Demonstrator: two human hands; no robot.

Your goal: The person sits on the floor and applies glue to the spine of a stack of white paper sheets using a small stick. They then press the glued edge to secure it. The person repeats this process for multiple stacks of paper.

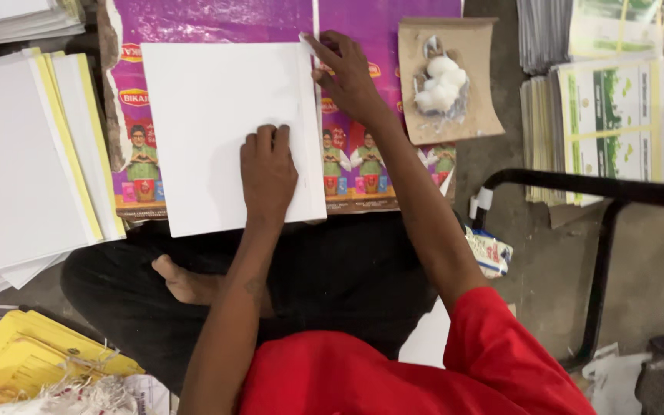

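The left hand (268, 170) lies knuckles up on the white sheet (224, 131), its fingers curled under into a loose fist that presses the paper down near the sheet's lower right part; the forearm runs straight down from it toward the red shirt (393, 376). The right hand (346, 77) reaches further forward, arm stretched out and slightly bent at the elbow, its fingertips together and pinching the sheet's upper right corner, with the thumb on the edge. The sheet lies flat on a purple printed mat (363, 154), covering most of the mat's left and middle, its right edge running just left of the mat's printed figures. On the floor off the mat's right edge sits a brown card (470, 115) carrying a clear bag of white lumps (439, 83). To the left of the mat, touching its edge, a stack of white sheets (17, 161) with yellow strips lies fanned. Yellow folders (32, 357) lie at the lower left, printed green-and-white stacks (612, 115) at the upper right, and a black metal frame (601, 230) beside them.
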